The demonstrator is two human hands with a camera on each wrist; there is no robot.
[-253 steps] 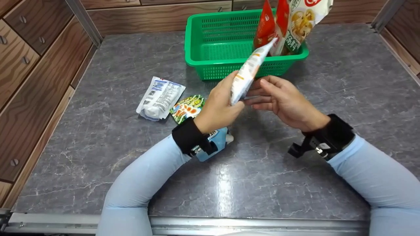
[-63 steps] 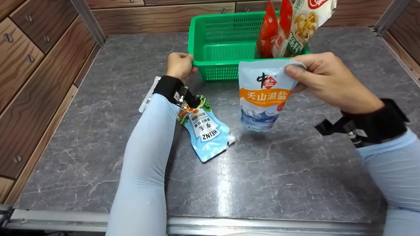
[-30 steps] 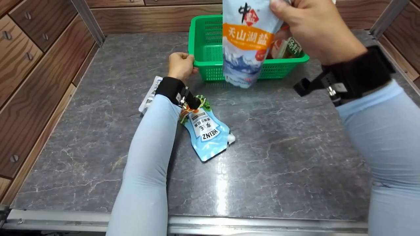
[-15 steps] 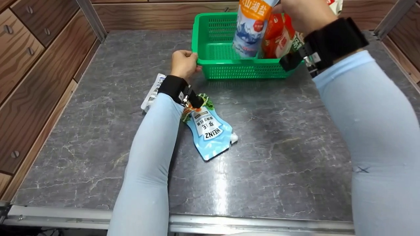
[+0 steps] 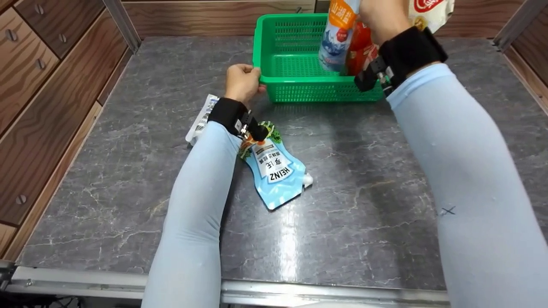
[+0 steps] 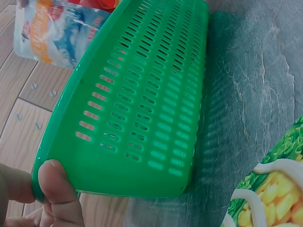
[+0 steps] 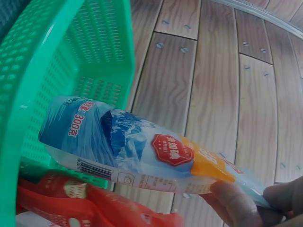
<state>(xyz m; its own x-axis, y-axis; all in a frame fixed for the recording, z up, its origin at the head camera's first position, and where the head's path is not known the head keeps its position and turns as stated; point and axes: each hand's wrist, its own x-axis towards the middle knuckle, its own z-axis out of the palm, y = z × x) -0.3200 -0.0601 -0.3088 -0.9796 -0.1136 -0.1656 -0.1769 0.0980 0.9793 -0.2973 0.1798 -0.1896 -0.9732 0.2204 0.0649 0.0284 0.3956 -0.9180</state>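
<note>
My left hand (image 5: 242,81) pinches the rim of the green basket (image 5: 308,80) at its near left corner; in the left wrist view the thumb (image 6: 57,189) lies on the outer wall. With my right hand (image 5: 385,17) I grip the top of a salt pouch (image 5: 334,47), white and blue with an orange band. The pouch hangs nearly upright, its lower end inside the basket, just left of a red package (image 5: 359,49). In the right wrist view fingers (image 7: 236,198) and thumb pinch the pouch's narrow top edge. My right wrist hides part of the packages.
A light blue Heinz pouch (image 5: 278,171) with a white cap lies on the grey marbled table (image 5: 364,239) near my left forearm. Partly behind that wrist is a white pouch (image 5: 203,117). A cream package (image 5: 430,13) rises from the basket's right end. Wooden drawer fronts (image 5: 214,19) border the table.
The salt pouch passed from my left hand to my right, then rose over the rim and down into the basket. My left hand moved to the basket's corner and stays there.
</note>
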